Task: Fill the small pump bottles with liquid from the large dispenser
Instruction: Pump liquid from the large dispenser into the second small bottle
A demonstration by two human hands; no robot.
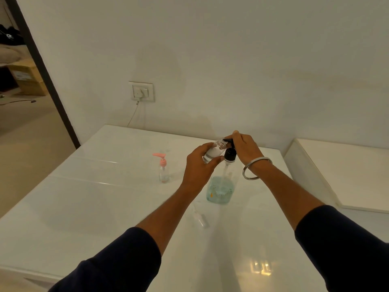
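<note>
The large clear dispenser (221, 189) stands mid-table with blue-green liquid low in it and a black pump head (229, 153). My right hand (245, 149) rests on top of that pump head. My left hand (199, 165) holds a small clear bottle (213, 151) without a cap, tilted, its open neck right at the black nozzle. A second small bottle with a pink pump (163, 168) stands upright to the left. A loose clear pump top (201, 217) lies on the table in front of the dispenser.
The white table (94, 207) meets the wall at the back. A wall socket (142, 91) with a hanging cable sits above its far edge. A second white surface (347, 175) adjoins on the right. A doorway opens at far left.
</note>
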